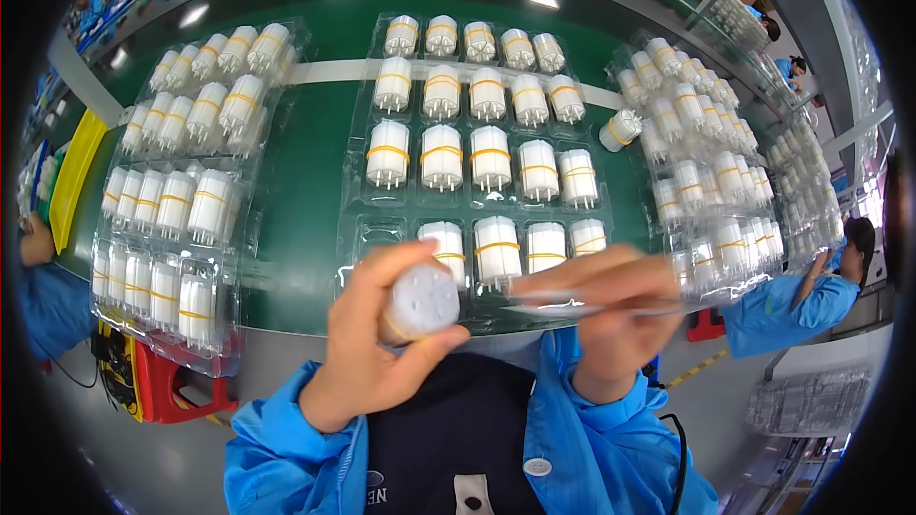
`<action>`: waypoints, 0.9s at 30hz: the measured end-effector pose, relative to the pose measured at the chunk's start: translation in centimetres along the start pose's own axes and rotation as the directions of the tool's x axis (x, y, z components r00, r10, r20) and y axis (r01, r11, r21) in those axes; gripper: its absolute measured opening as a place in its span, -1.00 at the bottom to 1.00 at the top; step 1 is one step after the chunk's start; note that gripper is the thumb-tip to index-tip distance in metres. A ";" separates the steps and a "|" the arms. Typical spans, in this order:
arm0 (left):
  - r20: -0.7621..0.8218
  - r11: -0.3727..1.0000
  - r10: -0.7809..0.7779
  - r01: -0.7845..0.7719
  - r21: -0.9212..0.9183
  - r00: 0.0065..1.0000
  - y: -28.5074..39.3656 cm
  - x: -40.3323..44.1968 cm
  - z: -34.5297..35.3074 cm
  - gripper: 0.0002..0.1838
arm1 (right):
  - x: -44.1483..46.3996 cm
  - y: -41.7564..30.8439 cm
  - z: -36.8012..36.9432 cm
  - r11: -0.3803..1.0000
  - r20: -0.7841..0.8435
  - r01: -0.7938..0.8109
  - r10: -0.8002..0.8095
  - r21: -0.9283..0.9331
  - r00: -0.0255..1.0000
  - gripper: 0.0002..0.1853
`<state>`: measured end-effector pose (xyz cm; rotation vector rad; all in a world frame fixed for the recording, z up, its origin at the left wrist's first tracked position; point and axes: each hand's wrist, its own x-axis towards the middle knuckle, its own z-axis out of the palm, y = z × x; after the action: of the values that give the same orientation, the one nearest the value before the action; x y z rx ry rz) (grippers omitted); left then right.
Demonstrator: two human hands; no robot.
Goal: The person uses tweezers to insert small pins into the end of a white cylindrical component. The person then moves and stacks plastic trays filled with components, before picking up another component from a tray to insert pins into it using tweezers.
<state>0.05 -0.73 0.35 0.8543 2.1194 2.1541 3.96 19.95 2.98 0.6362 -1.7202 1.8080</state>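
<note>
My left hand (358, 353) is wrapped round a white plastic cylinder (425, 300), its round end with small recesses or pins turned up toward me. My right hand (615, 310) is smeared by motion, fingers pinched on a thin, silvery pointed tool (549, 306); its exact kind is unclear. Just beyond both hands lies a clear plastic tray (329, 257) with rows of white cylinders (490, 157), each with a yellow-orange band and several pins at its lower end.
Similar filled trays stand left (239, 257) and right (658, 172) on the green table (296, 181). One cylinder (620, 130) lies tilted beside the right trays. A red stool (172, 381) is at lower left. A co-worker in blue (787, 315) sits at right; another person's sleeve (52, 310) shows at left.
</note>
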 end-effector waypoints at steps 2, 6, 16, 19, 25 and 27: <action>0.003 0.928 0.209 -0.200 0.315 0.978 -0.1 1.3 -1.3 -0.53 | 0.1 -0.3 -2.0 0.995 -0.253 0.089 -0.073 0.053 0.965 -0.76; 0.026 0.760 0.230 -0.196 0.619 0.973 0.8 3.5 -3.3 -0.65 | -0.4 1.1 -6.5 0.988 -0.438 -0.052 -0.015 -0.142 0.899 -0.75; 0.055 0.678 0.138 -0.135 0.723 0.989 -1.5 5.2 -3.6 -0.76 | -2.9 5.2 -11.4 0.977 -0.661 -0.147 0.010 -0.152 0.751 -0.78; 0.062 0.622 0.107 -0.115 0.775 0.992 -1.7 4.3 -2.5 -0.69 | -3.1 5.4 -11.4 0.976 -0.664 -0.154 0.011 -0.157 0.748 -0.78; 0.061 0.535 0.128 -0.121 0.836 0.990 -1.7 3.8 -0.5 -0.57 | -3.3 5.3 -11.2 0.983 -0.658 -0.122 0.002 -0.137 0.753 -0.80; 0.188 0.356 0.103 -0.213 0.910 0.977 -1.6 3.5 0.1 -0.53 | -3.4 5.0 -11.0 0.994 -0.623 -0.087 0.025 -0.069 0.782 -0.80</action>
<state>-3.49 0.82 0.21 1.1518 3.2605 0.6182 3.42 30.58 -3.71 -0.0747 -1.3545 1.6984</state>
